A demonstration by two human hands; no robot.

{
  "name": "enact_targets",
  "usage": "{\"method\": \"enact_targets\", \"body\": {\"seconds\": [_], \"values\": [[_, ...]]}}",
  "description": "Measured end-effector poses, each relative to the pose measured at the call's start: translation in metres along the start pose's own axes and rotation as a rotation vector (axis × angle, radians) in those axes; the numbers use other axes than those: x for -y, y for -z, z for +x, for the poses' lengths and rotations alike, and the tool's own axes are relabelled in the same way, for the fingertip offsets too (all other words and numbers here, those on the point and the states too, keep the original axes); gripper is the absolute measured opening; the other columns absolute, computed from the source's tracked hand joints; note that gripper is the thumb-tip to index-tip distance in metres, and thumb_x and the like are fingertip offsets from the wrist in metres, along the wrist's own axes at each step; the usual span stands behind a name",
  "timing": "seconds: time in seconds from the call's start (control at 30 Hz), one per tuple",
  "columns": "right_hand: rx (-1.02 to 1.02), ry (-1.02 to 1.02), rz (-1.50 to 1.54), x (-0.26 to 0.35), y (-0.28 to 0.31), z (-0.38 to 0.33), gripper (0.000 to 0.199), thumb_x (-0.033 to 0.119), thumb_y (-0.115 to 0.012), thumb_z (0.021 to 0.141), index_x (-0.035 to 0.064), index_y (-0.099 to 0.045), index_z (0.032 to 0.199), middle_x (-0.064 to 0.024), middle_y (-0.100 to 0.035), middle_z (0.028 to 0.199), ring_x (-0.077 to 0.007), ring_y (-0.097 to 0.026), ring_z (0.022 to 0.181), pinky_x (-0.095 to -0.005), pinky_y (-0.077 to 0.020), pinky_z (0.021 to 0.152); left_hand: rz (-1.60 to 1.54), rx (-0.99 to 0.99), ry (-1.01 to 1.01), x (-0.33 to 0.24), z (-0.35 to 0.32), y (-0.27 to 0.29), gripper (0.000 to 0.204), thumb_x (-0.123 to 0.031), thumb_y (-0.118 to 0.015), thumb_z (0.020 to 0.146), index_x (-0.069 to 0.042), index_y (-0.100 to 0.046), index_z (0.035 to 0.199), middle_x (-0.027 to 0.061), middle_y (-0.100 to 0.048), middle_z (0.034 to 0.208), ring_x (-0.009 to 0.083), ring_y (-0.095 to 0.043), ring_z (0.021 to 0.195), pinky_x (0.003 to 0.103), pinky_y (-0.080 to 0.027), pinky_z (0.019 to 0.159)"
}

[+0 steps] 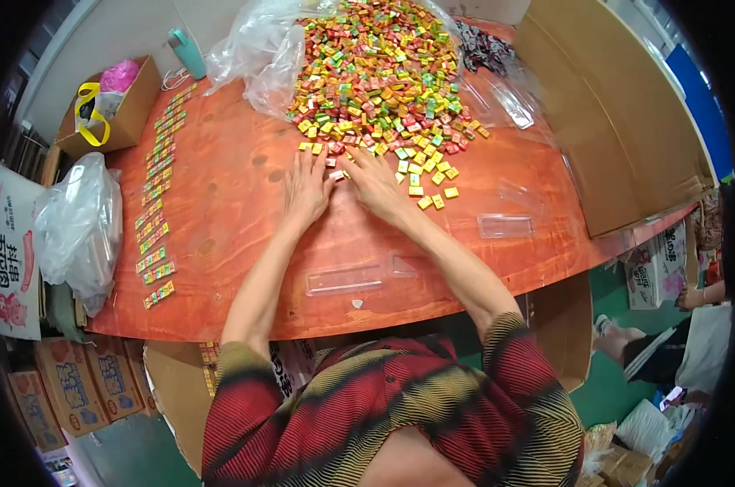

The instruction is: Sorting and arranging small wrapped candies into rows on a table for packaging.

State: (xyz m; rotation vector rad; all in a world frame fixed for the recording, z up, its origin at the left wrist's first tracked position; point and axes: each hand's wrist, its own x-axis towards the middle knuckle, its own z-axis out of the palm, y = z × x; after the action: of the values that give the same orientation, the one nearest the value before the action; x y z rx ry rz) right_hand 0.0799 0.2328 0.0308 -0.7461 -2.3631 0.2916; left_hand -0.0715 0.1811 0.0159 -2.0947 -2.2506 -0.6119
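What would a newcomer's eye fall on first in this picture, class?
First, the big heap of small coloured candies spilling from a clear plastic bag at the far side of the red-brown table. Next, the left hand and right hand, flat at the heap's near edge.

We see a white printed sack at far left, orange printed cartons below it, an open brown box upper left, and white printed boxes at right.
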Motion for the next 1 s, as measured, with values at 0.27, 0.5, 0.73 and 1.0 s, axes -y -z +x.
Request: {"method": "enact_targets", "body": {"seconds": [0.27,0.5,0.73,1.0], "values": [[0.134,0.138,-0.002,0.001,-0.017,-0.032,0.033,0.002,-0.046,0.073,0.0035,-0.050,0.106,-0.0124,-0.049,0.111,-0.0317,-0.041,0.109,-0.0474,-0.0329,0.088,-0.072,-0.027,-0.117,-0.005,-0.043,-0.013,0.047,-0.022,-0.051,0.082,-0.006,-0.038,0.124,0.0199,-0.033,0.131,0.0376,-0.033,0.119,0.053,-0.027,0.095],[0.127,0.010,0.137,-0.005,0.013,-0.009,0.022,0.005,-0.055,0.075,0.0051,-0.059,0.096,-0.0118,-0.055,0.101,-0.0288,-0.052,0.093,-0.0385,-0.0417,0.078,-0.267,-0.101,-0.007,-0.009,-0.066,0.012,0.039,-0.011,-0.059,0.076,-0.008,-0.049,0.114,0.0161,-0.045,0.117,0.0338,-0.042,0.108,0.039,-0.035,0.090],[0.093,0.124,-0.122,-0.023,-0.029,0.030,0.017,0.007,-0.048,0.073,0.0020,-0.058,0.086,-0.0130,-0.054,0.080,-0.0292,-0.053,0.079,-0.0385,-0.0438,0.067,-0.243,-0.068,-0.013,-0.010,-0.062,0.021,0.023,-0.009,-0.064,0.070,-0.006,-0.057,0.092,0.0109,-0.052,0.088,0.0288,-0.049,0.086,0.039,-0.040,0.073],[0.090,-0.012,-0.137,0.008,0.006,-0.004,0.018,0.004,-0.056,0.068,0.0041,-0.059,0.086,-0.0118,-0.057,0.081,-0.0286,-0.054,0.074,-0.0381,-0.0442,0.060,-0.325,0.037,-0.014,0.002,-0.060,0.038,0.022,-0.005,-0.063,0.070,-0.004,-0.055,0.091,0.0119,-0.052,0.084,0.0300,-0.052,0.083,0.038,-0.042,0.071]]}}
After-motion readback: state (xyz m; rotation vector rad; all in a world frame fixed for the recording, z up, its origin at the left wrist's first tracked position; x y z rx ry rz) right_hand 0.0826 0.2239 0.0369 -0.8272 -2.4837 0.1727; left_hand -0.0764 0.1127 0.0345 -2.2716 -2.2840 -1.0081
